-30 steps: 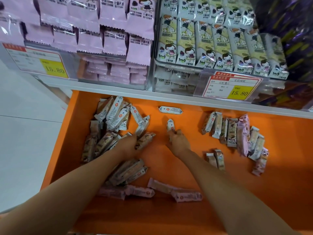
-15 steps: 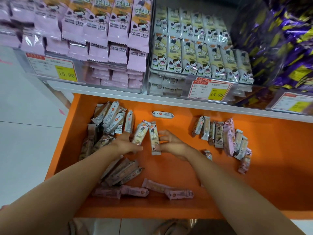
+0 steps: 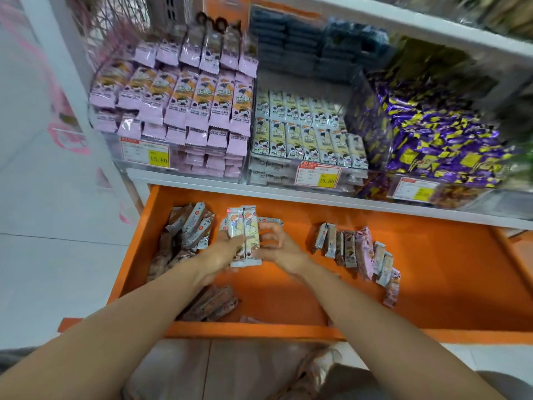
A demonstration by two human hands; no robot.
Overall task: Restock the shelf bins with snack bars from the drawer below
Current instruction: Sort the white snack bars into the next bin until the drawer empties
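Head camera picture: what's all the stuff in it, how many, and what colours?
drawer: one, orange, pulled out under the shelf
held bars: at least two, cream, between both hands
loose bars: many, grey-brown, drawer's left side
row of bars: about ten, grey and pink, drawer's right side
pink packets: many, pink, left bin
cream packets: many, cream, middle bin
sweets: many, purple-yellow, right bin
price tags: three, white-yellow, bin fronts
left hand: one, gripping held bars
right hand: one, gripping held bars
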